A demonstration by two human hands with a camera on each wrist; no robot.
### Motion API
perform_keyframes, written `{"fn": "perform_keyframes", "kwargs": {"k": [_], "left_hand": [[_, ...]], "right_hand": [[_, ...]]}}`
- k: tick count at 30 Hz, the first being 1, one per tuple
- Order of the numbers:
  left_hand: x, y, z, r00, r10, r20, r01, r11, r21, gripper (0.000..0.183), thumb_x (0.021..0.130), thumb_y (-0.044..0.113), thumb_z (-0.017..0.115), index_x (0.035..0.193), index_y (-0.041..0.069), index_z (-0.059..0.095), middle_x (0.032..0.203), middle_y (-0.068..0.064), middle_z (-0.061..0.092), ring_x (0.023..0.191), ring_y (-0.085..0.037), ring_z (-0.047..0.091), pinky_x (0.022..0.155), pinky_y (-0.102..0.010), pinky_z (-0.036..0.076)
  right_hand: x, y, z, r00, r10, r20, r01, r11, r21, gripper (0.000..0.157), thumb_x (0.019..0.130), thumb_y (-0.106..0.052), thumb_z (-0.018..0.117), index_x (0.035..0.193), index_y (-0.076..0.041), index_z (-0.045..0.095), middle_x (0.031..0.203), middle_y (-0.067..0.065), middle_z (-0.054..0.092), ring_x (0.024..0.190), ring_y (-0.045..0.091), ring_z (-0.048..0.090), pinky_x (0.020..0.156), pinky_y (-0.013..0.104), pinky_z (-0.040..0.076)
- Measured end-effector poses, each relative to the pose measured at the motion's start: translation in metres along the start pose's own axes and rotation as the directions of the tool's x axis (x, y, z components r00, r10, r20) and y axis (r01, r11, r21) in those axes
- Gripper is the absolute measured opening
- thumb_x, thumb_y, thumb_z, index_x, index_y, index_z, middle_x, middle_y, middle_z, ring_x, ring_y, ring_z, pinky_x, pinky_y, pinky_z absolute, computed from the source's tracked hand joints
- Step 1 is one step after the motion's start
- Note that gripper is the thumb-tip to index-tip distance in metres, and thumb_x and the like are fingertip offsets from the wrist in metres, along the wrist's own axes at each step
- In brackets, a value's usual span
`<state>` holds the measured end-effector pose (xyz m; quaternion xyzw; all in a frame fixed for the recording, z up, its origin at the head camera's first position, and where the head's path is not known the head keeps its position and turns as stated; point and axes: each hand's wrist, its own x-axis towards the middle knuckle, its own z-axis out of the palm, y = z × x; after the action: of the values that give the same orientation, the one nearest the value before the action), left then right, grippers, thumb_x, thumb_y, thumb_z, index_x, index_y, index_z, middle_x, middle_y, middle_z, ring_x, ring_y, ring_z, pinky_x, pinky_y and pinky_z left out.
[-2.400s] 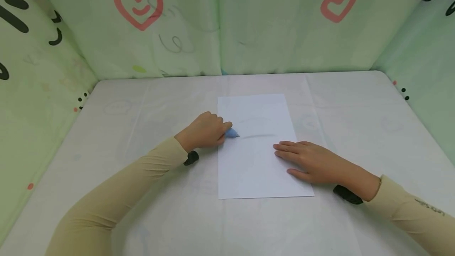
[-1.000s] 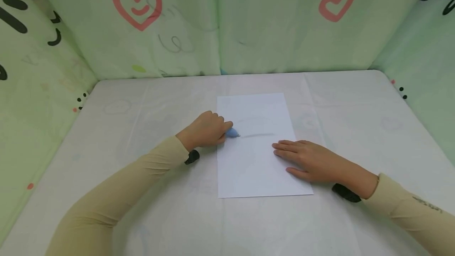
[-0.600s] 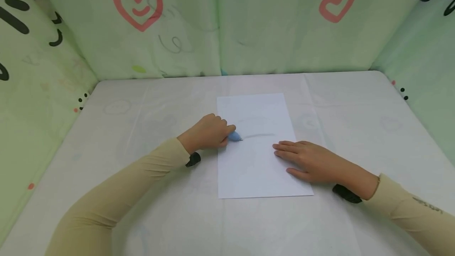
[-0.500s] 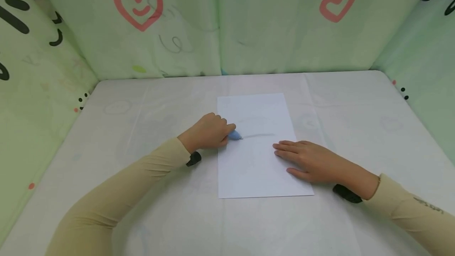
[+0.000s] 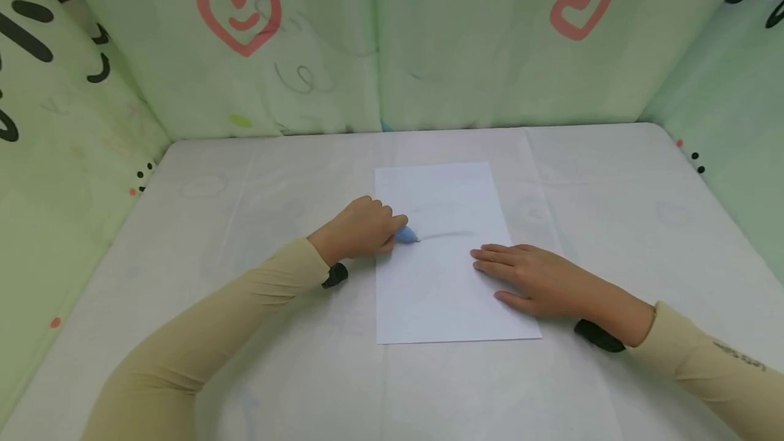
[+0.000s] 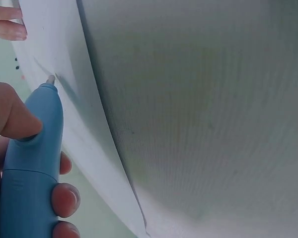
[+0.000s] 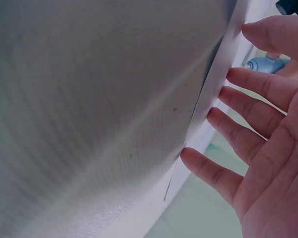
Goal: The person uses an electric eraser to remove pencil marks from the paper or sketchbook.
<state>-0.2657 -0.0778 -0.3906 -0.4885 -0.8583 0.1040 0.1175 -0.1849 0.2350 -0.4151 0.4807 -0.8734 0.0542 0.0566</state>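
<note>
In the head view, my left hand (image 5: 361, 226) grips a blue electric eraser (image 5: 405, 235) at the left side of a white paper sheet (image 5: 441, 291). The left wrist view shows its thick rounded body (image 6: 35, 153) with the thumb on a button near the front and fingers curled round the far side. Its short pale tip (image 6: 50, 79) points right, close over the paper, beside a faint grey streak (image 5: 450, 234). My right hand (image 5: 539, 281) rests on the sheet's right edge with fingers straight and spread; the right wrist view shows the fingertips right at the paper.
The paper lies on a white cloth-covered table (image 5: 275, 373). Green printed curtains (image 5: 478, 39) with red hearts close off the back and both sides. A dark wrist camera (image 5: 599, 336) sits under the right wrist, another dark one (image 5: 335, 275) under the left.
My left hand has shifted slightly right and toward me with the electric eraser. The right hand stays in place on the sheet.
</note>
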Motion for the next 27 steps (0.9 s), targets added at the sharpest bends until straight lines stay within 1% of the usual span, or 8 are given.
{"fn": "perform_keyframes", "kwargs": {"k": [5, 10, 14, 20, 27], "left_hand": [[-0.0015, -0.0006, -0.0005, 1.000, -0.019, 0.007, 0.019, 1.000, 0.010, 0.012, 0.083, 0.016, 0.056, 0.073, 0.011, 0.050, 0.053, 0.003, 0.027, 0.049, -0.010, 0.022, 0.048, -0.022, 0.012], [-0.0013, 0.0000, 0.0001, 1.000, 0.010, -0.003, -0.010, 1.000, 0.003, 0.010, 0.082, 0.015, 0.055, 0.074, 0.011, 0.050, 0.053, 0.004, 0.027, 0.049, -0.010, 0.022, 0.048, -0.022, 0.012], [-0.0016, 0.0000, 0.0001, 1.000, -0.014, 0.013, 0.014, 1.000, 0.012, 0.011, 0.083, 0.016, 0.056, 0.075, 0.012, 0.051, 0.053, 0.003, 0.028, 0.049, -0.010, 0.024, 0.048, -0.022, 0.012], [-0.0003, 0.0004, -0.0019, 1.000, 0.003, 0.001, -0.003, 1.000, 0.008, 0.010, 0.083, 0.016, 0.055, 0.075, 0.011, 0.051, 0.053, 0.003, 0.029, 0.049, -0.010, 0.023, 0.049, -0.022, 0.012], [-0.0013, -0.0034, -0.0045, 0.997, -0.051, 0.055, 0.052, 0.999, -0.012, 0.010, 0.085, 0.016, 0.056, 0.076, 0.010, 0.053, 0.053, 0.002, 0.038, 0.049, -0.010, 0.027, 0.048, -0.022, 0.016]], "right_hand": [[0.0004, -0.0011, -0.0004, 1.000, -0.001, -0.001, 0.001, 1.000, 0.006, 0.047, 0.085, -0.023, 0.066, 0.126, -0.002, 0.056, 0.133, 0.010, 0.057, 0.121, 0.028, 0.055, 0.090, 0.041, 0.048], [0.0000, -0.0013, 0.0000, 1.000, 0.006, -0.001, -0.006, 1.000, 0.005, 0.046, 0.085, -0.022, 0.066, 0.126, -0.002, 0.057, 0.132, 0.010, 0.058, 0.120, 0.028, 0.055, 0.090, 0.042, 0.048], [0.0003, -0.0012, -0.0002, 1.000, 0.006, -0.004, -0.006, 1.000, 0.009, 0.047, 0.084, -0.021, 0.067, 0.126, -0.002, 0.057, 0.133, 0.010, 0.057, 0.121, 0.028, 0.055, 0.090, 0.042, 0.048], [0.0001, -0.0009, -0.0015, 1.000, 0.007, -0.003, -0.007, 1.000, 0.002, 0.046, 0.084, -0.020, 0.066, 0.126, -0.002, 0.057, 0.132, 0.010, 0.058, 0.120, 0.027, 0.056, 0.090, 0.041, 0.048], [0.0006, -0.0015, -0.0020, 1.000, -0.003, -0.017, 0.003, 1.000, 0.004, 0.045, 0.085, -0.019, 0.066, 0.126, -0.002, 0.057, 0.132, 0.010, 0.058, 0.120, 0.028, 0.056, 0.089, 0.041, 0.048]]}}
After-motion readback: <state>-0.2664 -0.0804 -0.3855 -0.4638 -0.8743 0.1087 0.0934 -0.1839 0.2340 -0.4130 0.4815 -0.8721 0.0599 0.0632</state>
